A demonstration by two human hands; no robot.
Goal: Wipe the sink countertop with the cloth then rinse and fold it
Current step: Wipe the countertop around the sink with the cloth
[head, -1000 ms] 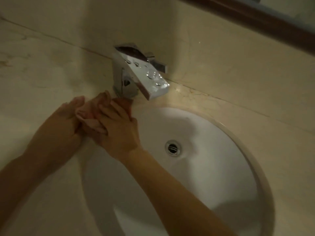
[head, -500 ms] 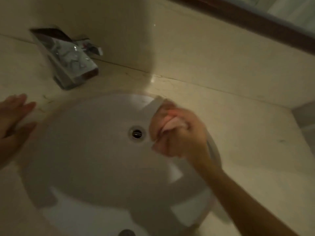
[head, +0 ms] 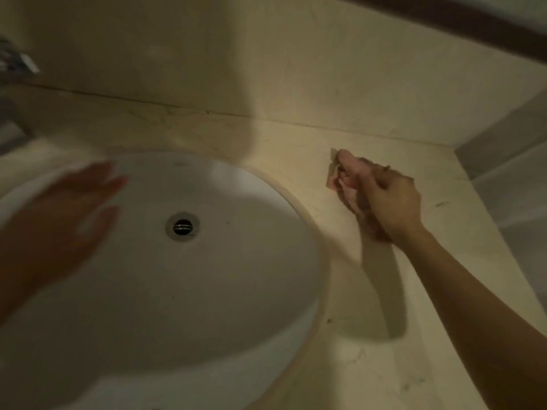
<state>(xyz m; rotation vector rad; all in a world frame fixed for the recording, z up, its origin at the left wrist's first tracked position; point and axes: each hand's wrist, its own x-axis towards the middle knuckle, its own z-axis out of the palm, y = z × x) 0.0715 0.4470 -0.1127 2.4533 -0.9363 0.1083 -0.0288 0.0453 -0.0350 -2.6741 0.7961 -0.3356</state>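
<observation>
A crumpled pinkish cloth (head: 340, 179) is bunched in my right hand (head: 384, 202), which holds it on or just over the beige stone countertop (head: 384, 365) to the right of the sink; contact is unclear. The white oval sink basin (head: 207, 291) fills the middle and left, with its metal drain (head: 182, 226) in the centre. My left hand (head: 68, 211) hovers blurred over the basin's left side, fingers spread and holding nothing.
The chrome faucet (head: 14, 63) shows only partly at the far left edge. A beige backsplash wall (head: 296, 69) rises behind the counter, with a dark wooden frame (head: 473, 22) above it. The counter ends at a white surface (head: 509, 179) on the right.
My right hand carried the cloth from beside the faucet across the basin to the counter on the right. My left hand let go of the cloth and stayed over the basin's left side.
</observation>
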